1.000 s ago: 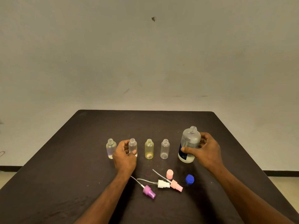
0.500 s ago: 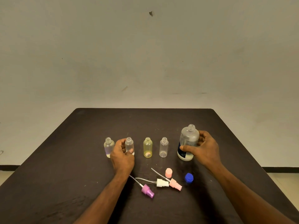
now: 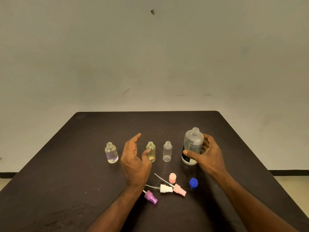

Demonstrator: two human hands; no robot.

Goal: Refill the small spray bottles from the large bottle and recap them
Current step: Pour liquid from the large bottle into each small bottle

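Head view: dark table (image 3: 66,164) against a pale wall (image 3: 150,56). Right hand (image 3: 209,154) wrapped round the uncapped large bottle (image 3: 193,144), upright on the table at the right end of the row. Left hand (image 3: 133,158) spread wide, fingers straight, holding nothing, standing edge-on between the left clear bottle (image 3: 111,153) and the yellow bottle (image 3: 151,151); thumb just before the yellow one. Another clear bottle (image 3: 167,151) between yellow and large, all three uncapped. Nearer: purple sprayer (image 3: 150,197), white sprayer (image 3: 165,188), pink sprayer (image 3: 178,190), pink cap (image 3: 172,178), blue cap (image 3: 193,182), all loose on the table.
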